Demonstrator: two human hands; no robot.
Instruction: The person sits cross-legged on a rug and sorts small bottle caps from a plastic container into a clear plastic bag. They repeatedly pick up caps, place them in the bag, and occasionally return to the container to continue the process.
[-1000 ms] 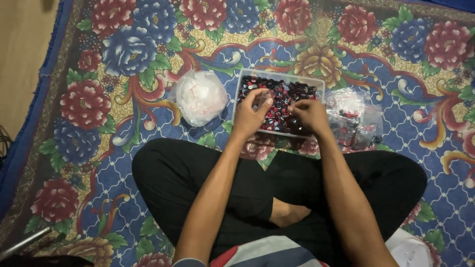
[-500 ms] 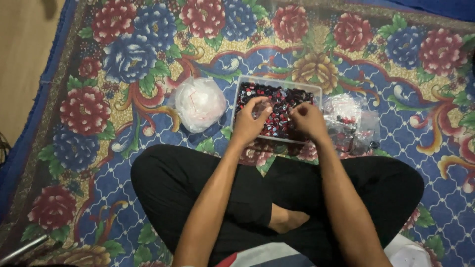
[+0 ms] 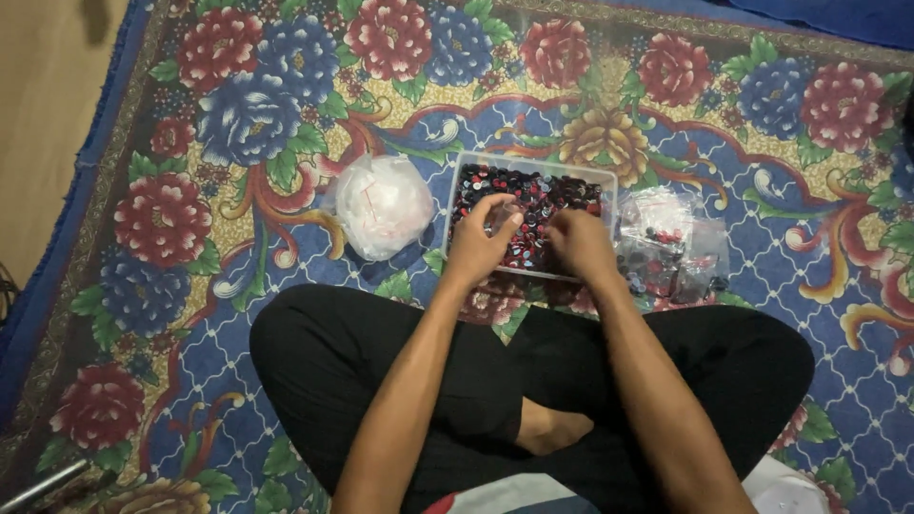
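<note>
The tray, a clear plastic box full of small red, black and dark pieces, lies on the flowered rug just ahead of the person's crossed legs.

Far left, a strip of bare tan floor runs along the rug's blue border. At the bottom left corner a grey metal rod pokes in. Further right, a knotted white bag sits on the rug, near the tray's left wall but apart from it.

The left hand hovers over the near left part of the tray, fingers curled inward with the tips drawn together as if pinching something small; what they grip is too small to tell. The right hand is just beside it, over the near middle of the tray, its back toward the camera and its fingers bent down out of sight, so I cannot tell whether they are closed or loose.

Right of the tray, touching its wall, lie clear bags holding more dark and red bits.
</note>
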